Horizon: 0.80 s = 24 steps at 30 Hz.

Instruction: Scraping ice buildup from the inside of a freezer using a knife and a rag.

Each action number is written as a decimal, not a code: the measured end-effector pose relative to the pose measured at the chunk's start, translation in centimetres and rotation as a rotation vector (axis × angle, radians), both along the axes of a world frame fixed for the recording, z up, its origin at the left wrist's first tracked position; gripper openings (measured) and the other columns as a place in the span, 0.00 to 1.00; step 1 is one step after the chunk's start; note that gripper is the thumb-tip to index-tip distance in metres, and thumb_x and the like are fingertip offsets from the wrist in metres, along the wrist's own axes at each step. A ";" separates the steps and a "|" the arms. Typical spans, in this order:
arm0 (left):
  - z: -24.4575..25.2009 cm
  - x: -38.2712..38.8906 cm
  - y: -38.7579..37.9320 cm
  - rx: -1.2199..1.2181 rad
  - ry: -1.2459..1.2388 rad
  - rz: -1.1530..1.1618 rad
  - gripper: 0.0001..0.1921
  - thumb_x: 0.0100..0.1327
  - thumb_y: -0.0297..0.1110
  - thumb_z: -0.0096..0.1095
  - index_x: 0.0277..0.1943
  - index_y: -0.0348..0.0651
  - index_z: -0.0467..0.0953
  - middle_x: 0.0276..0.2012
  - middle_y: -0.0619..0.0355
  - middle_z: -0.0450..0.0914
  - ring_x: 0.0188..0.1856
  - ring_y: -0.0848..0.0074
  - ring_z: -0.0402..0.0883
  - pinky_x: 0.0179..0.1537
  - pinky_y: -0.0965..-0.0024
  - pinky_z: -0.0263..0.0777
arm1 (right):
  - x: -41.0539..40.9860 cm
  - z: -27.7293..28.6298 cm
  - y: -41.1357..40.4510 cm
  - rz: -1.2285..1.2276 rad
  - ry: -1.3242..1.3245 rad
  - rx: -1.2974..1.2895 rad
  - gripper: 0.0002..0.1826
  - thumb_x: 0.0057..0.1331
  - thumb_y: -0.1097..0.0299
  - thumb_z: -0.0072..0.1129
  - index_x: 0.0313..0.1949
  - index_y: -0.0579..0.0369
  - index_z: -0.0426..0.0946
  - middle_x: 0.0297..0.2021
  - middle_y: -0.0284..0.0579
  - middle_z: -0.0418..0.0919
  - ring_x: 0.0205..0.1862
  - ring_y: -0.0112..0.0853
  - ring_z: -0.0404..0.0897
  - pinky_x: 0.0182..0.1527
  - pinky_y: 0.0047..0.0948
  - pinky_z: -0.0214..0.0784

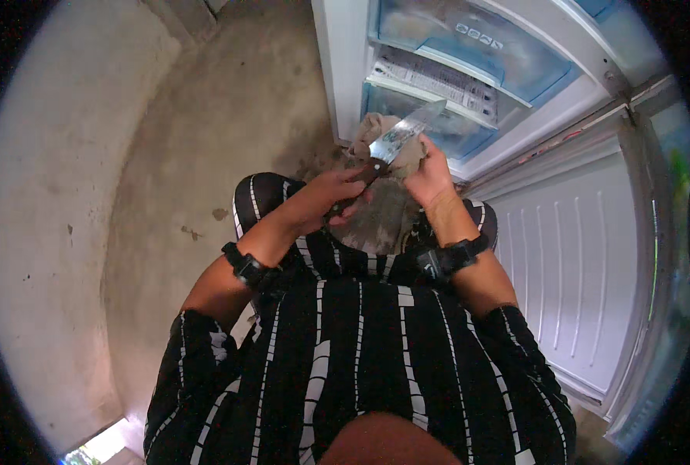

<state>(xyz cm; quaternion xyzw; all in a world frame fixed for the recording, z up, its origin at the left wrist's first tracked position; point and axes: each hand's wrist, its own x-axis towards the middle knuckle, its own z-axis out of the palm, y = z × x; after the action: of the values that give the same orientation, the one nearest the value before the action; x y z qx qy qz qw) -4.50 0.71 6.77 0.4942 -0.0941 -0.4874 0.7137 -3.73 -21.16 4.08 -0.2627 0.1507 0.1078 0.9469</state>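
Observation:
My left hand (326,196) grips a kitchen knife (402,133) by its dark handle, which has a bright rivet near the blade. The broad metal blade slants up and to the right, with its tip in front of the freezer drawers. Behind the blade is a crumpled beige-grey cloth (374,127). My right hand (431,174) holds this cloth at its right side. Part of the cloth is hidden by the blade, and whether the two touch I cannot tell.
An open freezer compartment (336,75) stands ahead, with an upper blue-clear drawer (473,52) and a lower drawer (403,102). Its ribbed white door (572,261) swings out at the right. Stained concrete floor (205,145) meets a pale wall (60,174) at left.

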 end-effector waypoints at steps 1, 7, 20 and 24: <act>0.2 -0.2 0.3 0.015 0.044 -0.005 0.12 0.62 0.39 0.49 0.40 0.37 0.69 0.22 0.62 0.66 0.17 0.86 0.62 0.14 0.84 0.52 | 0.1 -0.1 -0.2 0.004 0.025 0.048 0.19 0.66 0.59 0.37 0.49 0.58 0.66 0.47 0.45 0.72 0.50 0.38 0.71 0.55 0.38 0.60; 2.2 -2.2 4.3 0.116 0.073 0.016 0.13 0.63 0.39 0.48 0.39 0.36 0.70 0.18 0.63 0.64 0.17 0.86 0.60 0.14 0.84 0.50 | 2.2 -1.2 -3.7 -0.301 0.065 -0.001 0.17 0.66 0.59 0.36 0.45 0.57 0.68 0.44 0.45 0.73 0.47 0.40 0.72 0.52 0.40 0.63; 0.9 2.0 4.8 0.273 -0.036 0.136 0.11 0.60 0.33 0.51 0.42 0.35 0.69 0.29 0.60 0.72 0.21 0.85 0.66 0.15 0.83 0.57 | 9.7 -0.1 -12.9 -0.176 -0.028 -0.687 0.11 0.61 0.72 0.43 0.42 0.59 0.69 0.39 0.49 0.75 0.40 0.39 0.75 0.43 0.37 0.68; -2.1 3.9 3.1 0.286 -0.006 0.192 0.14 0.59 0.34 0.53 0.45 0.36 0.68 0.27 0.61 0.72 0.21 0.85 0.67 0.14 0.81 0.58 | 13.8 -2.5 -14.3 -0.847 -0.102 -1.410 0.11 0.55 0.76 0.44 0.39 0.61 0.68 0.34 0.51 0.73 0.35 0.42 0.74 0.38 0.35 0.67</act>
<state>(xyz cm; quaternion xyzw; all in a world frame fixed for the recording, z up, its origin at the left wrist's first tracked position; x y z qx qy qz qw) -0.55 3.82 4.67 0.5989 0.0218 -0.4242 0.6789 10.06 -35.46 1.58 -0.7210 0.2264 -0.3905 0.5258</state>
